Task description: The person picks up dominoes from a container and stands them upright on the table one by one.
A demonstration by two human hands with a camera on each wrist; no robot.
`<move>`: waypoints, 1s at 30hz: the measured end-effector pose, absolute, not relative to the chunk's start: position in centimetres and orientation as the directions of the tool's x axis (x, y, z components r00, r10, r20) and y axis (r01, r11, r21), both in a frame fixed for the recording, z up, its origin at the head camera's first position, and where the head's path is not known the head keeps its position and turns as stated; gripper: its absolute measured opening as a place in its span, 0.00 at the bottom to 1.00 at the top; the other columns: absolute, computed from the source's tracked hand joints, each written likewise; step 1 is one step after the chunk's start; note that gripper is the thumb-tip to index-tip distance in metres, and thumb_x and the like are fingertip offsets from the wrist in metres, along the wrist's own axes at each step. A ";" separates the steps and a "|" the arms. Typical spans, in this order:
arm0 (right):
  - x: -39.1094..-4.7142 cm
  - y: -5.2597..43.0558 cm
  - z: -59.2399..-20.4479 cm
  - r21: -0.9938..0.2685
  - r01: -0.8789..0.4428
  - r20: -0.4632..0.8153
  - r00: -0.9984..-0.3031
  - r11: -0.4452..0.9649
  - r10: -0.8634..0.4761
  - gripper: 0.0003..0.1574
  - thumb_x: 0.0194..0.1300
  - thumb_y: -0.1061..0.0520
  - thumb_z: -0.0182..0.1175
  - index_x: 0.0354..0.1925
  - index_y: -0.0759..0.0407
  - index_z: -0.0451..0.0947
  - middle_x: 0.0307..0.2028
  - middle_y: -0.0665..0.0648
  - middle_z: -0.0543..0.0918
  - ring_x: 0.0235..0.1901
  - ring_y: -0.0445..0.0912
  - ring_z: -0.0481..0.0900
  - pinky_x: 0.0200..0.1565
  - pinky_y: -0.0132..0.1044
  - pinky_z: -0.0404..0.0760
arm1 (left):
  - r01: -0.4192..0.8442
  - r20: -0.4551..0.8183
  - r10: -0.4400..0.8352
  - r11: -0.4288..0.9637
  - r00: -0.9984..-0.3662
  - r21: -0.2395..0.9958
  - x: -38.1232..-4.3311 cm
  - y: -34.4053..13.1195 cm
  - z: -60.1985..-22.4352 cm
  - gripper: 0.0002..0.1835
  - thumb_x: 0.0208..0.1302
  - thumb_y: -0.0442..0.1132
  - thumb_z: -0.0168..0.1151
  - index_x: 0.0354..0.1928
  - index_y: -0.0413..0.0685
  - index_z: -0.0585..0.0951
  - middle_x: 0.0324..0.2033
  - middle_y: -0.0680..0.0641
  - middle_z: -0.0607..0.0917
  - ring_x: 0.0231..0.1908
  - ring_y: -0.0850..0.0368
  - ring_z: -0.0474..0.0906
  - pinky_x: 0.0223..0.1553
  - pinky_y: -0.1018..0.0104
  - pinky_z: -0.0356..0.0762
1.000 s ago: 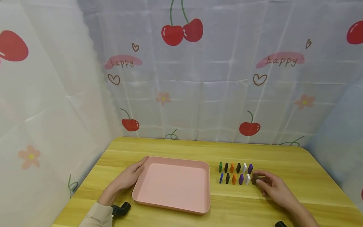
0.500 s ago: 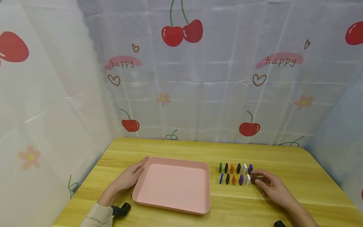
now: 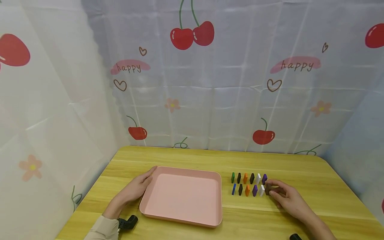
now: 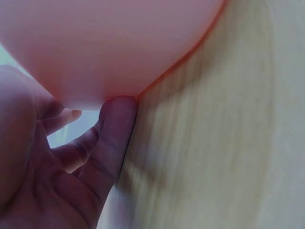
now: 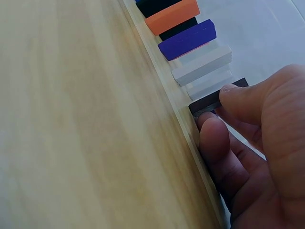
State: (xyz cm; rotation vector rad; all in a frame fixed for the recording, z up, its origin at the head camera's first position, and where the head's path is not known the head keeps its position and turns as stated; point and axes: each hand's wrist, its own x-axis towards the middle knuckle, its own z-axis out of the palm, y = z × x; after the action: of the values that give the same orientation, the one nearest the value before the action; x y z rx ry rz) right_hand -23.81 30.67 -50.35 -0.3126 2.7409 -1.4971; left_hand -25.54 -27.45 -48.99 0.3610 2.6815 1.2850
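Observation:
My right hand (image 3: pixel 289 197) pinches a dark brown domino-like block (image 5: pixel 209 101) between thumb and fingers. This block stands upright at the right end of the nearer row, close beside a white block (image 3: pixel 262 190). That row also has a purple block (image 3: pixel 255 190), an orange block (image 3: pixel 247 190), a black block (image 3: pixel 240 189) and a blue block (image 3: pixel 233 189). My left hand (image 3: pixel 135 189) rests along the left side of a pink tray (image 3: pixel 181 221), its fingers reaching toward the far corner. In the left wrist view, fingertips touch the tray's outer wall near the tabletop.
Behind the nearer row stands a second row, from a green block (image 3: pixel 232 177) to another purple block (image 3: pixel 264 179). A black device (image 3: pixel 128 222) sits at my left wrist. A cherry-print curtain (image 3: pixel 210 100) hangs behind the wooden table (image 3: pixel 192 156).
My right hand has shifted slightly left with the dark brown block, bringing it nearer the white one. My left hand and the tray stay in place.

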 end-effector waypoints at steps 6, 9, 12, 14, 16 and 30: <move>-23.7 30.7 -50.4 -0.832 -0.172 0.092 -0.980 0.528 -0.174 0.23 0.76 0.62 0.59 0.66 0.63 0.74 0.51 0.68 0.83 0.27 0.41 0.79 0.22 0.38 0.82 | 0.155 -0.025 0.282 0.596 -0.959 0.788 -25.5 -27.3 -49.0 0.29 0.85 0.47 0.41 0.82 0.55 0.55 0.81 0.49 0.55 0.81 0.49 0.48 0.80 0.44 0.49; -23.6 30.8 -50.4 -0.830 -0.186 0.107 -0.978 0.527 -0.177 0.23 0.76 0.62 0.59 0.66 0.63 0.74 0.52 0.69 0.83 0.31 0.39 0.80 0.23 0.38 0.82 | 0.170 -0.013 0.293 0.591 -0.956 0.788 -25.4 -27.3 -48.8 0.29 0.85 0.48 0.41 0.82 0.54 0.55 0.81 0.48 0.56 0.81 0.47 0.48 0.80 0.42 0.49; -23.6 30.9 -50.4 -0.825 -0.200 0.122 -0.976 0.529 -0.179 0.23 0.76 0.63 0.59 0.66 0.64 0.74 0.54 0.70 0.82 0.33 0.37 0.81 0.24 0.38 0.83 | 0.185 0.000 0.302 0.586 -0.953 0.789 -25.4 -27.3 -48.8 0.29 0.85 0.48 0.41 0.82 0.53 0.55 0.81 0.46 0.56 0.81 0.45 0.48 0.79 0.41 0.49; -23.5 30.9 -50.4 -0.825 -0.196 0.119 -0.977 0.531 -0.175 0.23 0.76 0.63 0.59 0.66 0.63 0.74 0.55 0.70 0.82 0.35 0.37 0.81 0.24 0.38 0.83 | 0.183 -0.002 0.301 0.584 -0.954 0.791 -25.4 -27.3 -48.8 0.29 0.85 0.48 0.41 0.82 0.53 0.55 0.81 0.46 0.56 0.81 0.45 0.48 0.79 0.41 0.49; -23.4 30.9 -50.4 -0.823 -0.196 0.121 -0.977 0.533 -0.173 0.23 0.75 0.63 0.59 0.66 0.64 0.74 0.55 0.70 0.82 0.35 0.36 0.81 0.25 0.37 0.83 | 0.179 -0.006 0.301 0.584 -0.954 0.792 -25.4 -27.2 -48.8 0.29 0.85 0.47 0.40 0.82 0.53 0.55 0.81 0.46 0.55 0.81 0.45 0.47 0.79 0.41 0.49; -23.5 30.5 -49.8 -0.855 -0.199 0.126 -0.976 0.480 -0.180 0.25 0.75 0.65 0.58 0.67 0.68 0.72 0.57 0.71 0.80 0.30 0.41 0.81 0.27 0.37 0.84 | 0.059 -0.086 0.234 0.548 -0.968 0.834 -24.9 -28.2 -48.4 0.30 0.85 0.51 0.41 0.83 0.61 0.54 0.81 0.43 0.57 0.79 0.42 0.57 0.75 0.44 0.65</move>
State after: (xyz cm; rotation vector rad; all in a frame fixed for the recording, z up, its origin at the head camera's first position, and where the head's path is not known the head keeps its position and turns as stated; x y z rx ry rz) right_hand -23.52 30.55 -49.79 -0.3479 2.7180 -1.5741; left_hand -24.93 -28.20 -48.39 0.2482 2.5953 1.3876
